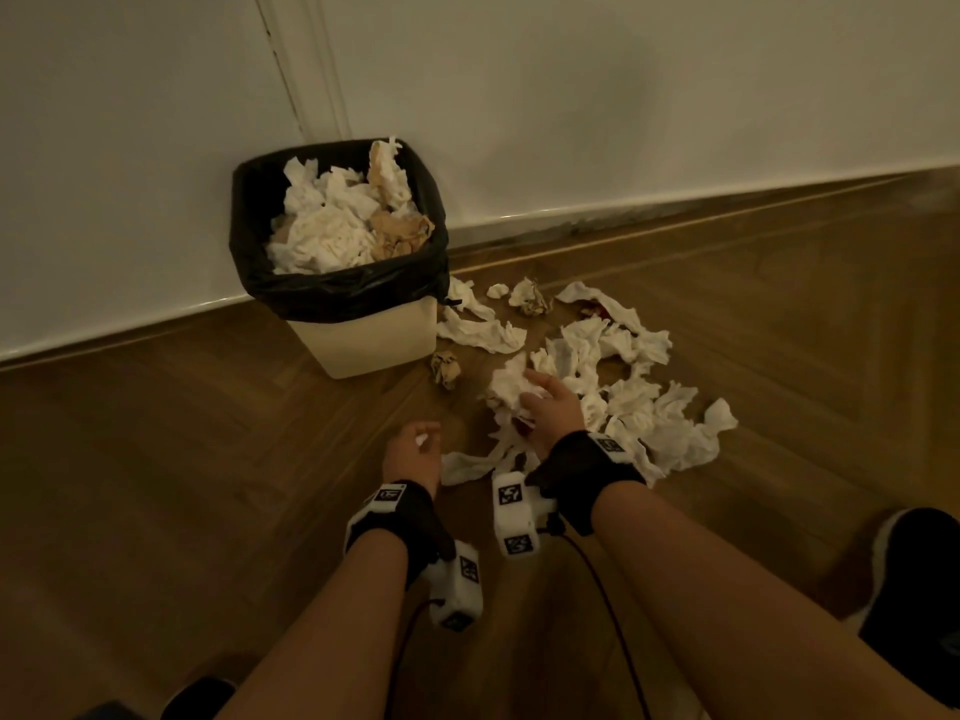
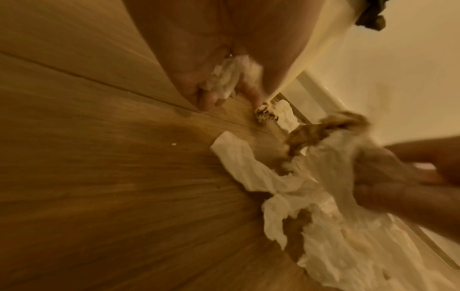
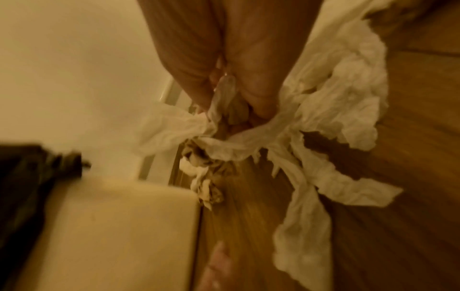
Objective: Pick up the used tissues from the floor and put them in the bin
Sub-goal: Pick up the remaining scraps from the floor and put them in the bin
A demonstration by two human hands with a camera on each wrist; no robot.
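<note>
A cream bin (image 1: 363,340) with a black liner stands against the wall, heaped with crumpled tissues (image 1: 337,220). Several white tissues (image 1: 639,397) lie scattered on the wooden floor to its right. My right hand (image 1: 540,402) grips a bunch of white tissues (image 1: 511,389) at the near left of that pile; the right wrist view shows the bunch (image 3: 224,118) hanging from its curled fingers. My left hand (image 1: 415,449) hovers low in front of the bin and holds a small white tissue scrap (image 1: 422,439), seen pinched in its fingers (image 2: 229,78) in the left wrist view.
A crumpled brownish tissue ball (image 1: 445,368) lies beside the bin's right corner. A white skirting board (image 1: 623,210) runs along the wall behind. A dark shoe (image 1: 914,589) stands at the right edge. Cables trail from both wrist cameras.
</note>
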